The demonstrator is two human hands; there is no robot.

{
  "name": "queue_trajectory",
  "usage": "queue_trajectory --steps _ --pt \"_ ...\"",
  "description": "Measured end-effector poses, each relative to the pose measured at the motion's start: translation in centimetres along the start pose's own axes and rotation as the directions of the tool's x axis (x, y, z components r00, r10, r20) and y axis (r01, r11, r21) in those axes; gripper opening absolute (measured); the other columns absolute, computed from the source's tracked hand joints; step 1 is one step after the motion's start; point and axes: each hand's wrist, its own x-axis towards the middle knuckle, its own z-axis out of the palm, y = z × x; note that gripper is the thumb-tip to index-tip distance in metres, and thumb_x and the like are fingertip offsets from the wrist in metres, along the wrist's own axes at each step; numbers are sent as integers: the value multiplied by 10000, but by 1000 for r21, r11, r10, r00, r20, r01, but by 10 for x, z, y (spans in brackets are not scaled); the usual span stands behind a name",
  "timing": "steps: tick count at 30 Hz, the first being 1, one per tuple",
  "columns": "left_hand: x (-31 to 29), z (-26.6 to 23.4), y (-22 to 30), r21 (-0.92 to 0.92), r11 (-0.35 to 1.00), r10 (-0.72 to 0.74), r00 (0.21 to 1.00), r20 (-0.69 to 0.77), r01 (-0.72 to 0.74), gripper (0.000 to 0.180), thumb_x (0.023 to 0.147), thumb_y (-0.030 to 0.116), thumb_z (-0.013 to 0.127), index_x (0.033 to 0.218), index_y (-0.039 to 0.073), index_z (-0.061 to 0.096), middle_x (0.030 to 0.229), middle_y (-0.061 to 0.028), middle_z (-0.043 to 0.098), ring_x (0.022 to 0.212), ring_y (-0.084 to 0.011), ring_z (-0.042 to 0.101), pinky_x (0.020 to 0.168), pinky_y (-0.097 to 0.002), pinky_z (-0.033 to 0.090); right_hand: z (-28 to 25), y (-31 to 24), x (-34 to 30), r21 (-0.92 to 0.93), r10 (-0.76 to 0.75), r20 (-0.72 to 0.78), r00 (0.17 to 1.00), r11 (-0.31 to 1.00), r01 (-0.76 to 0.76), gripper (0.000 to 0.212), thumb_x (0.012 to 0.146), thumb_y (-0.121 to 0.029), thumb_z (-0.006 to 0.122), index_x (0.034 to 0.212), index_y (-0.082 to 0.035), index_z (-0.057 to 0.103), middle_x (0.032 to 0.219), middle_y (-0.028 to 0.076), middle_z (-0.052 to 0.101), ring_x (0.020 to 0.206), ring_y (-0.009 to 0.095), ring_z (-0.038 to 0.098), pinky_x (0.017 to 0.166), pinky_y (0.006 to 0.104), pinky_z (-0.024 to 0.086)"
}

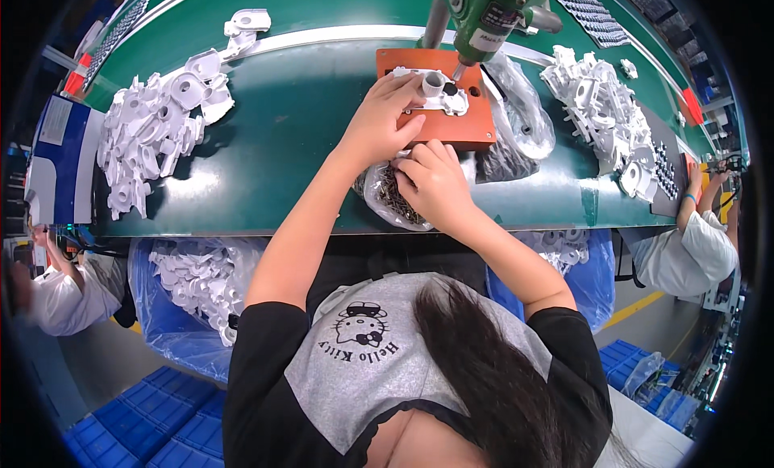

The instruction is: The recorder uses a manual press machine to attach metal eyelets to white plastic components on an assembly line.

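Note:
A white plastic part (434, 84) with a raised round collar and a black piece beside it lies on an orange fixture block (476, 133). My left hand (383, 120) is at its left end, fingers laid over the part and thumb stretched along its near side. Just in front of the block, my right hand (435, 183) is over a clear bag of small screws (395, 198). Its fingers are curled in and pressed together; whatever they hold is too small or hidden to make out. The green machine head (488, 20) has its tip just above the part.
Heaps of white plastic parts lie left (153, 133) and right (605, 109) on the green bench (282, 162). Right of the block sits a clear bag of dark pieces (516, 137). Lined blue bins (181, 343) stand below the front edge. Co-workers are at both sides.

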Motion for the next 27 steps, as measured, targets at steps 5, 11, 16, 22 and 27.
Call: queue_trajectory --steps 5,11,16,22,27 --pt "0 0 -2 14 1000 18 1000 -10 -18 394 782 164 622 1150 47 544 1167 -109 596 1198 -323 462 1089 -448 276 4 -3 2 -95 -19 -14 1000 995 18 110 650 -125 677 720 -60 624 784 41 518 813 215 486 722 351 392" --pt "-1 4 -1 29 1000 8 999 -47 -6 339 777 160 624 1088 33 575 1207 -117 571 1205 -334 455 1076 -441 295 7 -2 2 -140 -15 -10 1000 990 13 114 626 -120 676 697 -71 602 782 37 524 804 215 490 719 359 393" --pt "-1 3 0 24 1000 -15 999 -34 16 313 772 165 626 1050 29 583 1228 -119 559 1217 -352 442 1052 -434 319 1 -7 9 -80 39 -22 999 996 -41 107 642 -121 672 703 -66 603 747 44 543 762 222 526 685 365 426" --pt "0 1 1 43 999 -15 1000 10 14 313 797 181 601 1074 35 587 1266 -118 541 1247 -333 422 1075 -435 292 -63 31 33 437 402 390 828 711 -551 132 735 -123 633 787 -4 653 677 71 617 588 137 565 580 294 474" --pt "1 -1 1 90 996 2 996 85 -10 306 830 166 566 1123 86 611 1326 -116 508 1279 -309 403 1112 -433 247 -76 95 59 339 545 302 782 705 -622 203 808 -149 638 860 47 641 748 10 609 686 69 518 637 226 417"
